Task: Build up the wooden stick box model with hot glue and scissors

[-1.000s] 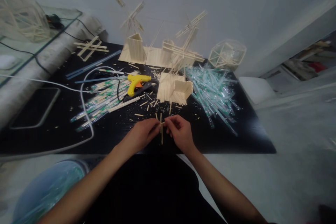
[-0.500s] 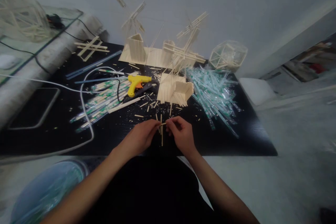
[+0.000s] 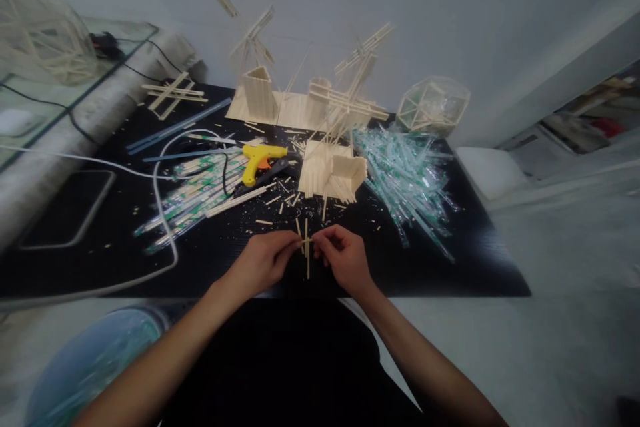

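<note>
My left hand (image 3: 267, 259) and my right hand (image 3: 343, 257) meet over the near edge of a black mat (image 3: 90, 247). Both pinch the ends of a short thin wooden stick (image 3: 307, 240) held crosswise between them. A longer stick (image 3: 307, 259) lies lengthwise on the mat under it, between my fingertips. Just beyond lies a pile of pale sticks with a small stick-built box (image 3: 333, 175).
A yellow glue gun (image 3: 260, 159) lies left of the pile beside wrapped sticks (image 3: 195, 197) and a white cable (image 3: 160, 207). Clear plastic wrappers (image 3: 407, 177) are heaped on the right. Stick windmill models (image 3: 310, 90) and a faceted frame (image 3: 433, 105) stand at the back. A plastic-lined bin (image 3: 90, 363) sits near left.
Both hands have stayed at the same spot; the short stick between my fingertips has shifted only slightly. The view has wobbled a little.
</note>
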### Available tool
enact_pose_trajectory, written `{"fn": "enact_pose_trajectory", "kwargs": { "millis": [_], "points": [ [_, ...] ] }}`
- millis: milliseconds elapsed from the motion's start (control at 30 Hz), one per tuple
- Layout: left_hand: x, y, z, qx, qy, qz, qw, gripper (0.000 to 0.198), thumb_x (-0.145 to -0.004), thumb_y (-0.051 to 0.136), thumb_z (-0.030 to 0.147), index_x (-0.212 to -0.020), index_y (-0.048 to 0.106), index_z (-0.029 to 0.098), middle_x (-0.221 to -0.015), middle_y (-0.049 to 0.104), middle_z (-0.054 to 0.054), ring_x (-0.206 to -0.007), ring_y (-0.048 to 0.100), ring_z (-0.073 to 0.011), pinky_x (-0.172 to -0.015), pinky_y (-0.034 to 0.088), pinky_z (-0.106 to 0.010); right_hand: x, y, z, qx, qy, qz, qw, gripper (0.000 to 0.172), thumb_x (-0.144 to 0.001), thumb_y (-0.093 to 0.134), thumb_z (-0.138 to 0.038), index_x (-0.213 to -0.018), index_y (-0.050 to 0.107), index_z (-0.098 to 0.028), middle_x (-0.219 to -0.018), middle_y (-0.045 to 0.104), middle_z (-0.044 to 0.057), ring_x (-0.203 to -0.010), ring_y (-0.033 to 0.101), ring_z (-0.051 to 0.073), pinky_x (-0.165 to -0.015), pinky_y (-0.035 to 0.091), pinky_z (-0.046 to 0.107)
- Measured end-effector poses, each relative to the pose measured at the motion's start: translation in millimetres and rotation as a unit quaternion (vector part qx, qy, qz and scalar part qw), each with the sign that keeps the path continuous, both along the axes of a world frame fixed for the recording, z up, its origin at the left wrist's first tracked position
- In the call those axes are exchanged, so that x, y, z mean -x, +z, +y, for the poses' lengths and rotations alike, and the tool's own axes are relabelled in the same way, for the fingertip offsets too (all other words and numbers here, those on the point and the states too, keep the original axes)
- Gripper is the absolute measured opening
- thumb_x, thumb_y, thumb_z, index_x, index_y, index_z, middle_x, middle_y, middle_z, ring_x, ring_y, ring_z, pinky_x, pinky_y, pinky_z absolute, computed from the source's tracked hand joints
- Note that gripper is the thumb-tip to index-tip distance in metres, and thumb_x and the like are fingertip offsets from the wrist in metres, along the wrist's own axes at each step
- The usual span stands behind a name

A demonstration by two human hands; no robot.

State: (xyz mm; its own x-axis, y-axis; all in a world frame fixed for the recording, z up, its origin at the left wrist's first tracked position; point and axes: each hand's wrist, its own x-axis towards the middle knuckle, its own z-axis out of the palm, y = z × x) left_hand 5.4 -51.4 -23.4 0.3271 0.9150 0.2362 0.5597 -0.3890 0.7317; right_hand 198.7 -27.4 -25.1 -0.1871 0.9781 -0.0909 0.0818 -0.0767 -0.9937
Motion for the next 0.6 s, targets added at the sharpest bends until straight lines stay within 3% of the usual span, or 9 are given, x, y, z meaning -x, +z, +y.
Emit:
{"fn": "enact_pose_trajectory", "kwargs": {
  "millis": [333,500,600],
  "points": [
    [1.9,2.8,3.6,0.027,0.016,-0.003,0.999,0.025,-0.100,0.055,0.028,-0.083,0.071,0.018,-0.072,0.069,0.001,-0.063,0.062,-0.0120,-0.062,0.041,-0.023,0.3,0.8,0.5,0.006,0.006,0.005,1.000,0.020,-0.083,0.072,-0.037,-0.078,0.072,-0.017,-0.058,0.067,0.000,-0.043,0.050,0.009,-0.043,0.040,0.021],
    [-2.4,3.4,5.2,0.035,0.048,-0.012,0.998,0.038,-0.097,0.060,0.039,-0.067,0.065,0.016,-0.058,0.059,0.004,-0.053,0.051,-0.0090,-0.055,0.034,-0.021,1.8,1.0,0.9,0.000,0.023,0.013,1.000,0.021,-0.083,0.073,-0.036,-0.076,0.072,-0.016,-0.058,0.066,0.000,-0.046,0.052,0.009,-0.043,0.040,0.020],
    [-4.7,2.8,6.9,0.064,0.056,-0.023,0.996,0.039,-0.097,0.061,0.043,-0.069,0.066,0.016,-0.060,0.061,0.004,-0.055,0.052,-0.0091,-0.056,0.035,-0.021,3.1,1.5,0.7,-0.001,0.017,0.020,1.000,0.021,-0.084,0.071,-0.036,-0.077,0.072,-0.016,-0.058,0.066,-0.001,-0.046,0.051,0.009,-0.044,0.039,0.020]
  ]
}}
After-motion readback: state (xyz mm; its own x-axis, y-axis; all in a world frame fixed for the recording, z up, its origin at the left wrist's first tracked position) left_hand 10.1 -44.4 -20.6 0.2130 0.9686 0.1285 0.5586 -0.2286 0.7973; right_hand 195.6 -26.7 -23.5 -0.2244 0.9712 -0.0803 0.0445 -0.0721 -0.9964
